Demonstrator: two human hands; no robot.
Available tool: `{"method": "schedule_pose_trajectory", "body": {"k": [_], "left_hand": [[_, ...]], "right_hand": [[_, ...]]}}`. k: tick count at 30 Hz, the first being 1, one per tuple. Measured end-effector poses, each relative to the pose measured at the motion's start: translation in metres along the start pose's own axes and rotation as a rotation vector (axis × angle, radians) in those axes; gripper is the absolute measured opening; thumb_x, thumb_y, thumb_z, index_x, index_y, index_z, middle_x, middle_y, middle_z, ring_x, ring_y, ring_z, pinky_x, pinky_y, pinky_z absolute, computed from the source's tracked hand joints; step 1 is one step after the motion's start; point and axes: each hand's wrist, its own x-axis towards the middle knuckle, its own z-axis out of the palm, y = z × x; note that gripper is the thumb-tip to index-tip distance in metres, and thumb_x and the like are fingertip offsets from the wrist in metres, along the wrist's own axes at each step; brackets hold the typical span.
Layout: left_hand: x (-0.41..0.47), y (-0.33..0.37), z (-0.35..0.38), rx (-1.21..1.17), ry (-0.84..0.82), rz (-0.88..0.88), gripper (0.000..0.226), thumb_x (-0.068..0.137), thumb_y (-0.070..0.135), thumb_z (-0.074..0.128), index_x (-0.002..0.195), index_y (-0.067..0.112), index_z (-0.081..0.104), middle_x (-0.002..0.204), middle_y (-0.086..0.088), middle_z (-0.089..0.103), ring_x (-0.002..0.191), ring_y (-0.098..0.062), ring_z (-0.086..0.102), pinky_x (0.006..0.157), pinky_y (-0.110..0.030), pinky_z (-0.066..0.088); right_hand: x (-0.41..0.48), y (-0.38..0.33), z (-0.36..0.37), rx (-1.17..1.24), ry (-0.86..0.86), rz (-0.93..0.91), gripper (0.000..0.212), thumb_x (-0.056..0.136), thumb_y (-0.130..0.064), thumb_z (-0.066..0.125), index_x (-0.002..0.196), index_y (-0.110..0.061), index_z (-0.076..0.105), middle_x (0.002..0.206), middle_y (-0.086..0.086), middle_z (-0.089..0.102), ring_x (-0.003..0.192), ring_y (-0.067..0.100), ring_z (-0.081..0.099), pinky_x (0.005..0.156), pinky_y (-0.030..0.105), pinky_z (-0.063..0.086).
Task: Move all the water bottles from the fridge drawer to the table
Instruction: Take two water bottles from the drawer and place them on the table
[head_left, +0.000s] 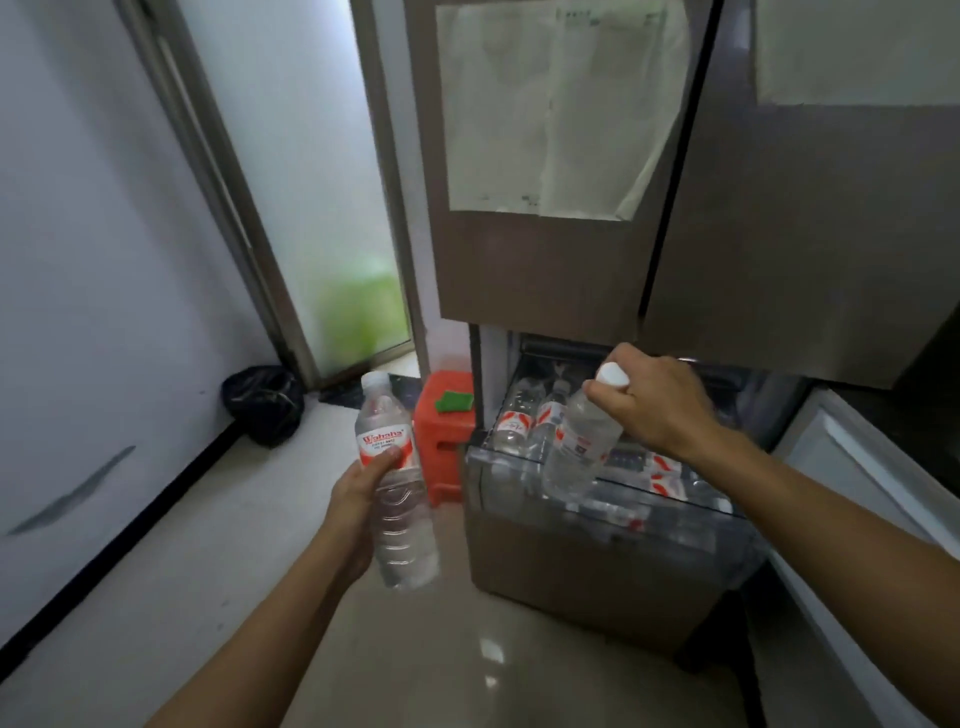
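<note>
Left hand (358, 501) curls its fingers (387, 458) round an upright clear plastic water bottle (400, 519) over bare floor (249, 530); right hand (657, 402) grips a second, tilted bottle (576, 447) by its white cap (613, 375) above the edge of the open grey fridge drawer (597, 566).

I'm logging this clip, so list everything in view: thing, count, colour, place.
fridge drawer: one, brown, pulled open.
drawer bottles: several, clear, inside it.
left bottle: one, clear, red-white label, over the floor.
right bottle: one, clear, white cap, over the drawer.
stool: one, orange, left of the drawer.
bag: one, black, floor corner.
papers: two, white, on fridge doors.
left hand: grips left bottle's middle.
right hand: grips right bottle's top.
</note>
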Motion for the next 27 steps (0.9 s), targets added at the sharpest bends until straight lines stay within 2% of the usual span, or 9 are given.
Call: {"method": "schedule_pose_trajectory", "body": {"k": [2, 4, 6, 8, 11, 16, 20, 23, 27], "left_hand": [[-0.032, -0.006, -0.031, 0.014, 0.164, 0.032, 0.026, 0.080, 0.023, 0.068, 0.100, 0.008, 0.062, 0.081, -0.014, 0.067, 0.065, -0.027, 0.064, 0.066, -0.035, 0.052], [-0.068, -0.014, -0.066, 0.050, 0.310, 0.050, 0.034, 0.071, 0.022, 0.075, 0.100, 0.009, 0.062, 0.086, -0.014, 0.067, 0.068, -0.026, 0.063, 0.064, -0.034, 0.052], [-0.106, -0.020, -0.098, 0.111, 0.403, 0.060, 0.038, 0.062, 0.020, 0.080, 0.095, 0.013, 0.062, 0.087, -0.013, 0.067, 0.072, -0.026, 0.064, 0.063, -0.036, 0.056], [-0.144, -0.023, -0.132, 0.183, 0.464, 0.086, 0.032, 0.071, 0.009, 0.078, 0.096, 0.016, 0.060, 0.090, -0.012, 0.067, 0.078, -0.027, 0.064, 0.069, -0.041, 0.056], [-0.195, -0.029, -0.191, 0.279, 0.571, 0.139, 0.049, 0.067, 0.006, 0.082, 0.109, 0.012, 0.057, 0.097, -0.012, 0.067, 0.085, -0.025, 0.065, 0.067, -0.035, 0.056], [-0.281, -0.034, -0.286, 0.315, 0.820, 0.255, 0.052, 0.072, 0.018, 0.082, 0.113, 0.020, 0.052, 0.102, 0.001, 0.064, 0.093, -0.017, 0.063, 0.067, -0.025, 0.049], [-0.353, -0.034, -0.375, 0.342, 1.017, 0.332, 0.060, 0.071, 0.039, 0.081, 0.120, 0.026, 0.050, 0.110, 0.003, 0.064, 0.098, -0.017, 0.064, 0.081, -0.039, 0.054], [-0.408, -0.023, -0.441, 0.323, 1.113, 0.377, 0.048, 0.076, 0.033, 0.077, 0.114, 0.023, 0.050, 0.105, -0.002, 0.064, 0.096, -0.023, 0.065, 0.083, -0.044, 0.055], [-0.474, -0.015, -0.512, 0.359, 1.238, 0.390, 0.040, 0.077, 0.025, 0.077, 0.107, 0.020, 0.050, 0.097, 0.003, 0.063, 0.089, -0.017, 0.065, 0.070, -0.029, 0.052]], "right_hand": [[-0.012, -0.028, 0.020, -0.005, -0.039, -0.115, 0.028, 0.087, -0.048, 0.055, 0.087, -0.020, 0.053, 0.074, 0.001, 0.060, 0.062, 0.022, 0.055, 0.050, 0.026, 0.035], [-0.025, -0.062, 0.045, 0.015, -0.100, -0.214, 0.028, 0.087, -0.049, 0.054, 0.085, -0.021, 0.050, 0.072, -0.001, 0.058, 0.058, 0.018, 0.052, 0.048, 0.023, 0.030], [-0.041, -0.097, 0.068, 0.064, -0.174, -0.301, 0.028, 0.087, -0.051, 0.053, 0.086, -0.024, 0.048, 0.075, 0.000, 0.059, 0.060, 0.017, 0.054, 0.051, 0.023, 0.038], [-0.056, -0.136, 0.088, 0.098, -0.227, -0.396, 0.028, 0.086, -0.054, 0.052, 0.085, -0.027, 0.048, 0.080, 0.002, 0.064, 0.065, 0.019, 0.057, 0.060, 0.032, 0.049], [-0.077, -0.207, 0.107, 0.108, -0.260, -0.532, 0.034, 0.085, -0.056, 0.052, 0.097, -0.024, 0.058, 0.091, 0.006, 0.069, 0.079, 0.026, 0.062, 0.066, 0.035, 0.049], [-0.124, -0.338, 0.129, 0.116, -0.295, -0.754, 0.036, 0.086, -0.054, 0.052, 0.099, -0.021, 0.059, 0.093, 0.009, 0.069, 0.083, 0.029, 0.061, 0.062, 0.032, 0.037], [-0.169, -0.444, 0.148, 0.156, -0.317, -0.851, 0.034, 0.087, -0.054, 0.052, 0.094, -0.021, 0.057, 0.083, 0.001, 0.063, 0.070, 0.020, 0.053, 0.056, 0.029, 0.035], [-0.208, -0.530, 0.168, 0.182, -0.340, -0.907, 0.035, 0.087, -0.055, 0.052, 0.093, -0.021, 0.055, 0.081, -0.001, 0.064, 0.066, 0.015, 0.056, 0.057, 0.028, 0.045], [-0.262, -0.635, 0.185, 0.218, -0.403, -0.997, 0.032, 0.088, -0.055, 0.053, 0.096, -0.025, 0.047, 0.079, -0.006, 0.056, 0.065, 0.011, 0.054, 0.052, 0.022, 0.037]]}}
